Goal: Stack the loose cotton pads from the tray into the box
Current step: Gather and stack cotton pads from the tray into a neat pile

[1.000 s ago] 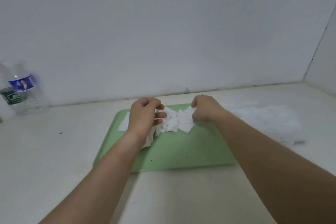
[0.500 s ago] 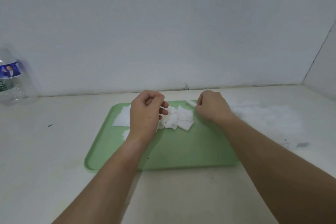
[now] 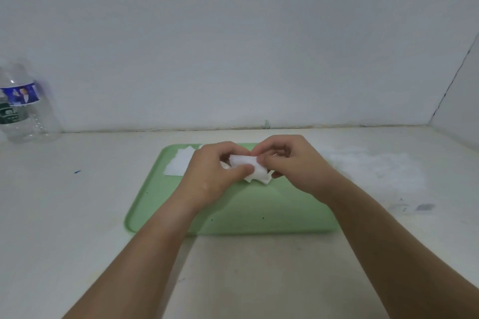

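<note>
1. The tray (image 3: pixel 233 215): a forearm nudge could slide it.
2. The left hand (image 3: pixel 215 176) and right hand (image 3: pixel 293 163) pinch the pad bundle (image 3: pixel 248 163) over the tray's far edge; uneven squeezing could scatter it.
3. The loose pads (image 3: pixel 178 166), far-left tray corner: easily missed.

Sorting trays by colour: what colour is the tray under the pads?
Light green tray, plain with a few dark specks; the head view shows it.

The tray (image 3: pixel 233 212) is pale green with tiny dark specks, the cotton pads (image 3: pixel 252 167) white, the table (image 3: pixel 77 215) off-white, and the clear bottle (image 3: pixel 23 109) carries a blue label (green below).
</note>
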### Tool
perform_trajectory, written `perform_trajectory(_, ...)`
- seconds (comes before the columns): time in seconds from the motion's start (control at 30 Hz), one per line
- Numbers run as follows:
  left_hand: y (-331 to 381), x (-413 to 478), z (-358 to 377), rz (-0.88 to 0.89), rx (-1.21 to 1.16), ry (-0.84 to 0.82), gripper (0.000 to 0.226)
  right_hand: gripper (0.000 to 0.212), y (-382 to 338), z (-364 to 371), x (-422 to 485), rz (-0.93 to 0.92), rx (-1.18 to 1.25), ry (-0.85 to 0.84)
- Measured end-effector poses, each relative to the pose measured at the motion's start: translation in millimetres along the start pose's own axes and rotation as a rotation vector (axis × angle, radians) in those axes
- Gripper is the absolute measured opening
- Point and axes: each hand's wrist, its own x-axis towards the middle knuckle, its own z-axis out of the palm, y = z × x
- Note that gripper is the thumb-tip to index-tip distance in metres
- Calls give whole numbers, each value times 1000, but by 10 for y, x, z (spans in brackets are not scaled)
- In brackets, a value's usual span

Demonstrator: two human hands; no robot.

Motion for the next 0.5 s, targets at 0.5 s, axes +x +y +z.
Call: perform_trajectory(0.5,-88,35,-55,-473,-782,258,15,39,578,-46,514,169,-646,-33)
